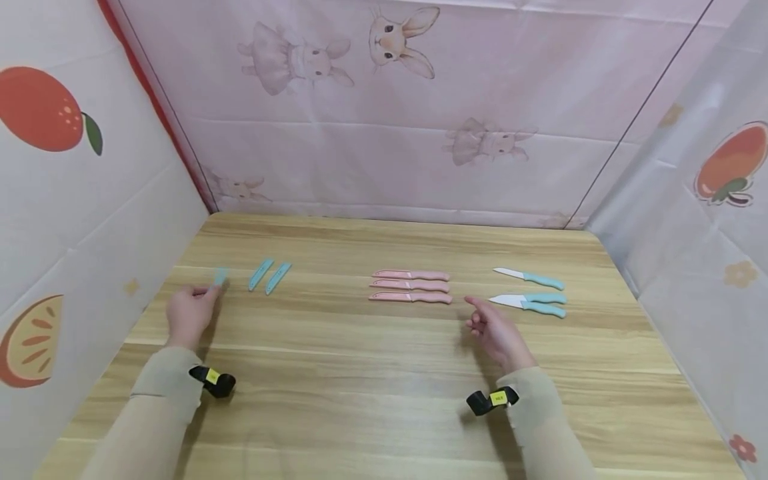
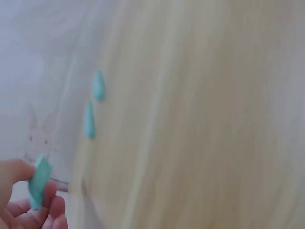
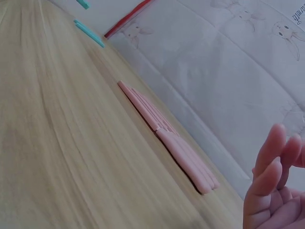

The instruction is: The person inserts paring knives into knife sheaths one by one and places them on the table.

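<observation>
Between thumb and fingers, my left hand (image 1: 189,315) pinches a teal knife sheath (image 2: 40,181), held over the left side of the table. Two more teal sheaths (image 1: 261,275) lie slanted side by side just to its right. My right hand (image 1: 495,333) holds nothing; its index finger points forward and the other fingers bend loosely. Near that fingertip are the white blades of two teal-handled knives (image 1: 543,309), lying close together. Behind them a third teal-handled knife (image 1: 543,282) lies apart, its blade bare. Three pink knives (image 3: 162,131) in pink sheaths form a stack of parallel rows mid-table.
The wooden table (image 1: 336,373) is walled by a rabbit-print cloth (image 1: 384,160) at the back and fruit-print cloths at left and right. A black wrist camera (image 1: 219,383) is strapped to each sleeve.
</observation>
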`<action>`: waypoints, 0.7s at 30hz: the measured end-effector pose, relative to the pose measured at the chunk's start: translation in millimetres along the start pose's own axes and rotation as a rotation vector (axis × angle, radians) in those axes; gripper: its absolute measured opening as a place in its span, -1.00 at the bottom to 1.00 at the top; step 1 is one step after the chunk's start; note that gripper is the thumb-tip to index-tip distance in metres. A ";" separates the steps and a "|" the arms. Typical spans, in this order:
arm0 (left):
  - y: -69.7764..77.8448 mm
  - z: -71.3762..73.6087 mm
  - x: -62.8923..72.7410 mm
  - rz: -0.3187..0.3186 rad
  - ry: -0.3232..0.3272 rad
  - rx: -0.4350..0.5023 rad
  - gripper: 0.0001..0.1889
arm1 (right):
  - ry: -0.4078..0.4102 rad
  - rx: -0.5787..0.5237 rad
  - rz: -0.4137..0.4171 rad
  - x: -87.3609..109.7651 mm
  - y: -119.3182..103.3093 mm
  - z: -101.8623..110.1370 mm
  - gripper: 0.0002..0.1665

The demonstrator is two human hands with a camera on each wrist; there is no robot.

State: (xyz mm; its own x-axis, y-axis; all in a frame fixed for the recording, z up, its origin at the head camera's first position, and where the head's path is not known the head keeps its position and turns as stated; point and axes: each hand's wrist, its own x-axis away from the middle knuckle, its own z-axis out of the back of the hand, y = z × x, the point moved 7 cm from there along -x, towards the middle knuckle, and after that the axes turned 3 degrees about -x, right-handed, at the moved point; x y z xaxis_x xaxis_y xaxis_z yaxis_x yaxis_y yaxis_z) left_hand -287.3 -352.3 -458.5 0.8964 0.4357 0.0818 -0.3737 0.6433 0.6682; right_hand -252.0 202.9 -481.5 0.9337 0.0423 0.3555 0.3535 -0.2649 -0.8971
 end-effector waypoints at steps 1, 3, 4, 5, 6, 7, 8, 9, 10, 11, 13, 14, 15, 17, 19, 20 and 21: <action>-0.3 -1.3 2.3 0.026 -0.004 0.091 -0.48 | -0.001 0.000 0.003 0.0 -1.2 1.3 -0.44; 0.2 -5.7 8.3 0.089 -0.033 0.284 -0.53 | -0.002 -0.001 0.009 0.0 -4.9 4.8 -0.42; 1.3 -8.3 11.8 0.118 -0.055 0.364 -0.56 | 0.004 -0.004 0.009 -0.2 -7.0 7.5 -0.42; 2.6 -11.6 16.1 0.153 -0.081 0.462 -0.60 | 0.014 -0.004 0.008 -0.4 -9.6 10.9 -0.42; 4.3 -15.8 20.6 0.190 -0.116 0.582 -0.64 | 0.024 0.002 0.012 -0.6 -12.9 15.0 -0.41; 7.5 -19.9 24.8 0.221 -0.155 0.704 -0.69 | 0.037 0.004 0.016 -1.1 -17.1 19.2 -0.43; 11.3 -23.9 29.2 0.248 -0.191 0.815 -0.74 | 0.054 0.010 0.025 -1.7 -21.8 24.4 -0.43; 15.1 -27.8 33.6 0.268 -0.224 0.900 -0.78 | 0.074 0.024 0.033 -2.5 -26.9 29.7 -0.42; 18.8 -31.6 37.9 0.289 -0.251 0.990 -0.82 | 0.092 0.050 0.052 -3.2 -32.9 35.6 -0.43; 22.2 -35.5 42.2 0.314 -0.274 1.072 -0.84 | 0.114 0.101 0.076 -3.8 -39.6 42.0 -0.42; 28.6 -42.7 49.9 0.337 -0.318 1.175 -0.88 | 0.170 0.222 0.126 -5.7 -52.8 54.9 -0.42; 31.3 -46.5 53.8 0.346 -0.338 1.211 -0.89 | 0.202 0.309 0.153 -6.6 -59.5 61.6 -0.40; 34.2 -50.7 57.5 0.348 -0.364 1.244 -0.91 | 0.238 0.401 0.179 -7.5 -66.1 68.2 -0.40; 39.9 -59.7 65.3 0.357 -0.419 1.320 -0.92 | 0.315 0.576 0.221 -9.3 -77.6 81.5 -0.40; 44.9 -68.9 73.0 0.368 -0.473 1.391 -0.92 | 0.373 0.722 0.248 -11.8 -86.2 92.6 -0.42; 47.6 -73.1 77.0 0.368 -0.498 1.430 -0.91 | 0.394 0.783 0.259 -13.4 -89.6 97.5 -0.43; 49.6 -76.7 81.0 0.368 -0.516 1.456 -0.90 | 0.407 0.831 0.263 -15.2 -92.2 101.7 -0.45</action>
State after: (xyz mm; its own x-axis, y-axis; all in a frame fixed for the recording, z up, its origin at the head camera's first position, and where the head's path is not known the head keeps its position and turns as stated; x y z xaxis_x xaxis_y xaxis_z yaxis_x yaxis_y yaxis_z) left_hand -251.5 -236.8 -475.5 0.9070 -0.0211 0.4207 -0.3122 -0.7041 0.6378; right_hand -293.0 324.6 -430.9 0.9531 -0.2999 0.0398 0.2084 0.5556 -0.8049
